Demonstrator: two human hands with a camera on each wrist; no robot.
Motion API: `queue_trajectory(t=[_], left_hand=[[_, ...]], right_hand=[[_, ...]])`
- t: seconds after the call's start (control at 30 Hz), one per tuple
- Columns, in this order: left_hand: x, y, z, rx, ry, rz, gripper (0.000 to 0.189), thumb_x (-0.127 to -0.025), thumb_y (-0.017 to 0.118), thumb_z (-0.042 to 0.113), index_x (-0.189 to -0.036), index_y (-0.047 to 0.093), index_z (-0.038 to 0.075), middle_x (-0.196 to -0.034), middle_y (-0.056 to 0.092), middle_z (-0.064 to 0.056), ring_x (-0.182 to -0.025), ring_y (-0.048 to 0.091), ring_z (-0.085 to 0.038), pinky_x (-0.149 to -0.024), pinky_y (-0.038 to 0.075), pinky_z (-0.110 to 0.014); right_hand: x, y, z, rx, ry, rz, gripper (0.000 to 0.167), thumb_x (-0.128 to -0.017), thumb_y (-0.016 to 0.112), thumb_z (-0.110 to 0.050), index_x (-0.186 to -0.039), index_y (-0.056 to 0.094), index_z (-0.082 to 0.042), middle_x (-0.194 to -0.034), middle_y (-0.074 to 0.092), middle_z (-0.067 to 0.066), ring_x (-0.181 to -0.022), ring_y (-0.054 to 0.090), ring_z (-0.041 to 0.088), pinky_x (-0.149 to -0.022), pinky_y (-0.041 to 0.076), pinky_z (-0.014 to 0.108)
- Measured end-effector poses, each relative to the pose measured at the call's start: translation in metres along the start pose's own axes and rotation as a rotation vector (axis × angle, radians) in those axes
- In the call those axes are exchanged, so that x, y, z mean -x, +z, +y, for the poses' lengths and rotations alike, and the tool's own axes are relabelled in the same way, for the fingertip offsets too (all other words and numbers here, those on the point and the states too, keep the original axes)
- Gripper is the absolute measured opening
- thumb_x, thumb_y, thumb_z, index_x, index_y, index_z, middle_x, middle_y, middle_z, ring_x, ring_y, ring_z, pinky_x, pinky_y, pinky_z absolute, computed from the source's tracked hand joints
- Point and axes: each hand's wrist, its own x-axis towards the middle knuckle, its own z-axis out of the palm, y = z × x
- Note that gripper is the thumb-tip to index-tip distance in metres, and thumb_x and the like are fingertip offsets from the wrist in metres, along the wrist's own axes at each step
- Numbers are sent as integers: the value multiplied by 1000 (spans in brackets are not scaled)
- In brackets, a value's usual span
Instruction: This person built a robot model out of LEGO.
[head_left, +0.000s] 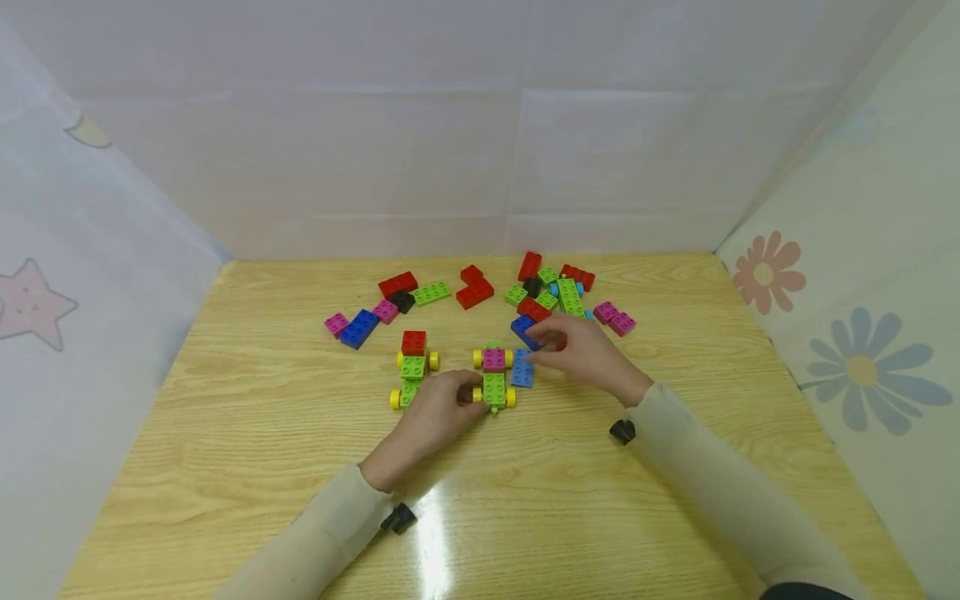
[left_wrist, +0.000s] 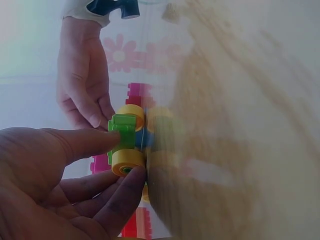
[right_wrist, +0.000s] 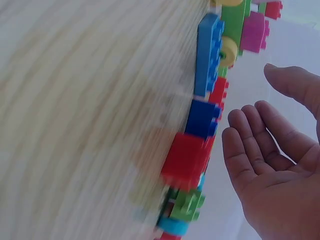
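A toy car [head_left: 494, 388] with a green base and yellow wheels stands on the table, a pink brick [head_left: 494, 359] on its far end. My left hand [head_left: 442, 410] holds the near end; in the left wrist view the thumb rests on the green base and fingers touch a yellow wheel [left_wrist: 128, 161]. Over the bricks to the right hovers my right hand [head_left: 581, 348], holding nothing, thumb apart from the loosely bent fingers. Close by it lie a light blue brick [right_wrist: 206, 55] and a dark blue brick [right_wrist: 201, 119], with a red brick [right_wrist: 185, 160] beside them.
Left of my left hand stands a second green car [head_left: 412, 367] with a red brick on top. Behind lie red, pink, black and green bricks, a dark blue brick [head_left: 360, 328], and a green base [head_left: 571, 297] with blue wheels. White cloth walls [head_left: 375, 150] enclose the table.
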Motion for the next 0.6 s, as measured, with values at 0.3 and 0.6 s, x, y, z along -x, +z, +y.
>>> queue_trajectory(t=[0.3,0.6], left_hand=[[1,0,-1,12,2,6,41,-99,85,21,-133,77,1,-108,81,-8,-90,70,-15,-78,62,-32],[0,3,-3,13,-39,15,40,-97,86,21,-134,79,6,-110,81,-2,-91,70,-9,-82,63,-31]], right_hand=[[7,-11,22,-27,68,47,41,-104,82,-26,-143,75,-12,-139,76,10,-129,71,32,-114,58,58],[12,-22,36,-56,72,74,45,-105,82,-23,-146,72,-7,-141,75,15,-130,71,35,-114,58,59]])
